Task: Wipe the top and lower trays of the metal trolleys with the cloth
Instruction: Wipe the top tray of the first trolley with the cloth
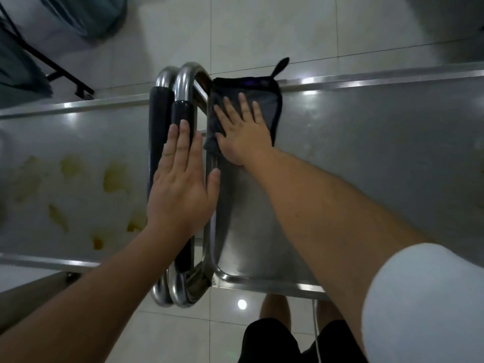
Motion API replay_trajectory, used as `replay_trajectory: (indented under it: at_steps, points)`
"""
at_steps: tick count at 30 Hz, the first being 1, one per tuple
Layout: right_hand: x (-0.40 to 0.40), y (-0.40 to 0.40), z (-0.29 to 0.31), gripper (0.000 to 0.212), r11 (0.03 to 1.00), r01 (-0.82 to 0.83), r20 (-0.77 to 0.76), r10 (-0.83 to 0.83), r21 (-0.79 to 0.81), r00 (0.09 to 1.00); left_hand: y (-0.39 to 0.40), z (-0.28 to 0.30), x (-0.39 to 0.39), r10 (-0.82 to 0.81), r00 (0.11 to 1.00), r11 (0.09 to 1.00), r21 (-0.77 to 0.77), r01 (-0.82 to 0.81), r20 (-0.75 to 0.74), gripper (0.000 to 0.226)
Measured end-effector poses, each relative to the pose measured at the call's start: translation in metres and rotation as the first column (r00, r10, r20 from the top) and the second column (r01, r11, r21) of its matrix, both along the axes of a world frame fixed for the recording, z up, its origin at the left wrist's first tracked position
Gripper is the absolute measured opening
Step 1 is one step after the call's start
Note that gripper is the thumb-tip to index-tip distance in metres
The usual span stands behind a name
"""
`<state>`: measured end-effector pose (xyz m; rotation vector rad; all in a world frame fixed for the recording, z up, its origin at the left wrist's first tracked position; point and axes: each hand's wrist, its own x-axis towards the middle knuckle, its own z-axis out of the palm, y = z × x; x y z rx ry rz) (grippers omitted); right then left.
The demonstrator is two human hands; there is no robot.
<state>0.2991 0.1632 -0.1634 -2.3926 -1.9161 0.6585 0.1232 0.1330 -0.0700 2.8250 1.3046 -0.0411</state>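
Two steel trolleys are sitting end to end, handles meeting in the middle. Right of the handles (183,113), the right trolley's top tray (366,153) is looking clean; left of them, the left trolley's tray (78,142) is showing yellowish stains (115,179). The right hand (242,132) is pressing flat, fingers spread, on the dark cloth (272,100) just right of the handles, at the tray's far corner. The left hand (180,184) is resting open on a padded handle. The cloth's probably soft and light, so palm pressure beats pinching.

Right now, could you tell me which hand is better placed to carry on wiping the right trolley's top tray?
The right hand: it presses the dark cloth flat on that tray.
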Motion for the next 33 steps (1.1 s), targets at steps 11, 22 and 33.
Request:
replay_trajectory:
  at_steps: [11, 22, 33]
  points:
    - [0.116, -0.119, -0.015, 0.067, 0.968, 0.237, 0.076, -0.243, 0.082, 0.967, 0.001, 0.005, 0.001, 0.027, 1.000, 0.997, -0.073, -0.027, -0.007, 0.070]
    - [0.178, -0.174, -0.012, 0.076, 0.784, 0.620, 0.162, -0.614, 0.011, 0.773, 0.001, 0.003, -0.001, 0.017, 1.000, 0.997, -0.075, -0.018, -0.005, 0.071]
    - [-0.047, -0.023, -0.012, 0.065, 0.992, 0.114, -0.036, -0.112, 0.055, 0.993, 0.002, 0.001, 0.000, 0.018, 0.999, 0.997, -0.068, -0.021, -0.038, 0.072]
